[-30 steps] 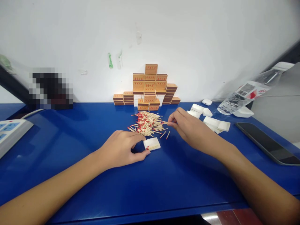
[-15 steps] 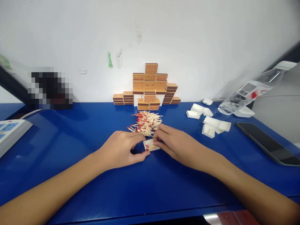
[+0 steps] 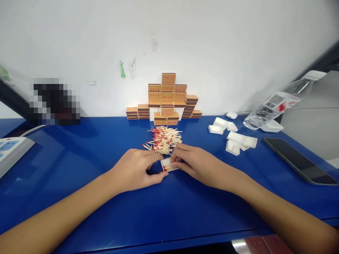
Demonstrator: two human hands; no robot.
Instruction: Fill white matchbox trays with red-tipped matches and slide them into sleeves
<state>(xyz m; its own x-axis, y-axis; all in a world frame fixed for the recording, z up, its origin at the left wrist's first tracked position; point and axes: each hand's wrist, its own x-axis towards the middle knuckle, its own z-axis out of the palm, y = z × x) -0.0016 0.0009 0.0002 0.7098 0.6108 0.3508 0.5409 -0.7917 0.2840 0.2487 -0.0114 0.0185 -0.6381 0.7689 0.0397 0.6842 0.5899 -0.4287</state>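
Note:
A small white matchbox tray [image 3: 166,163] with a few red-tipped matches in it lies on the blue table [image 3: 106,148]. My left hand [image 3: 135,169] curls round its left end, thumb and fingers pinching it. From the right, my right hand [image 3: 192,162] presses its closed fingertips onto the tray, and what they pinch is hidden. Just behind the tray lies a loose pile of red-tipped matches [image 3: 162,140].
Orange matchboxes [image 3: 166,100] are stacked against the white wall. Several white empty trays [image 3: 234,139] lie to the right, with a tilted water bottle [image 3: 272,106], a black phone [image 3: 299,160] and a grey laptop edge. A white power strip [image 3: 10,150] sits at the left.
My right hand came back from the right side of the match pile to the tray and now rests on it. The left hand stayed on the tray's left end.

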